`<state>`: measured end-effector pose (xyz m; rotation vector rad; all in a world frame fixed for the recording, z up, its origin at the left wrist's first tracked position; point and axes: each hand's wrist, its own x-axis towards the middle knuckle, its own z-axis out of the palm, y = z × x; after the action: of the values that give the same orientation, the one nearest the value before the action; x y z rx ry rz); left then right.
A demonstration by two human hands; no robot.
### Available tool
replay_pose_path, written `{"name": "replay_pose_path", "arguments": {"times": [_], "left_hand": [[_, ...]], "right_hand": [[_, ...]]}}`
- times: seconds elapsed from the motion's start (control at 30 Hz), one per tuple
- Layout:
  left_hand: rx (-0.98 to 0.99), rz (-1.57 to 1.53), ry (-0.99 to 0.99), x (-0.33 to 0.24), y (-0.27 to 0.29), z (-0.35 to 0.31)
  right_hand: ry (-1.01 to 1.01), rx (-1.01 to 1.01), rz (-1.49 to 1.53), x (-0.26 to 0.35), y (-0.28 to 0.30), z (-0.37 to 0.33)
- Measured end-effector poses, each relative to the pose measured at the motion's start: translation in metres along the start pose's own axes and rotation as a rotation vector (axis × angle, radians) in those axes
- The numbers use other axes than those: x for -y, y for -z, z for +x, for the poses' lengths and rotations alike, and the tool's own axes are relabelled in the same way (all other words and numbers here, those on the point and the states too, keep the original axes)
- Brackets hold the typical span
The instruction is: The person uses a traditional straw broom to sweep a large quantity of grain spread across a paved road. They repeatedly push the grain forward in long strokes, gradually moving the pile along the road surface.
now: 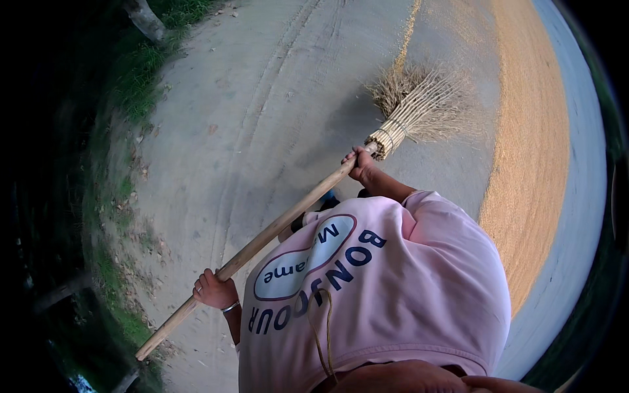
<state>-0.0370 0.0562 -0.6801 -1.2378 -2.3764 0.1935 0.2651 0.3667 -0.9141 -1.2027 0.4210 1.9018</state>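
A long-handled twig broom [282, 215] slants across in front of me, from lower left to upper right. My left hand [214, 289], with a bracelet at the wrist, is closed round the wooden handle not far from its free end. Close to the broom's bound head, my right hand [359, 162] grips the same handle. The bristles [432, 98] fan out over the ground at the upper right. Their far tips are near a thin line of golden grain [407, 36].
A wide band of golden grain [534, 131] lies along the right, with loose grains scattered beside it. Grey ground [262, 85] with faint tracks spreads ahead and to the left. Grass [141, 78] and a pale trunk [145, 19] border the left edge.
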Motion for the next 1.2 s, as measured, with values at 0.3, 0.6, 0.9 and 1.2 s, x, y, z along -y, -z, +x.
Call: {"name": "replay_pose_path", "arguments": {"times": [0.3, 0.6, 0.9, 1.2], "left_hand": [[-0.046, 0.36, 0.207, -0.049, 0.096, -0.018], [-0.184, 0.47, -0.017, -0.177, 0.143, 0.058], [-0.263, 0.167, -0.455, -0.283, 0.12, 0.11], [-0.193, 0.061, -0.277, 0.17, 0.697, -0.195]], "right_hand": [[-0.272, 0.249, -0.269, -0.039, -0.114, 0.067], [-0.322, 0.29, -0.097, 0.087, -0.099, 0.101], [-0.014, 0.147, 0.315, 0.256, 0.065, 0.041], [0.015, 0.062, 0.122, 0.103, 0.142, -0.681]]}}
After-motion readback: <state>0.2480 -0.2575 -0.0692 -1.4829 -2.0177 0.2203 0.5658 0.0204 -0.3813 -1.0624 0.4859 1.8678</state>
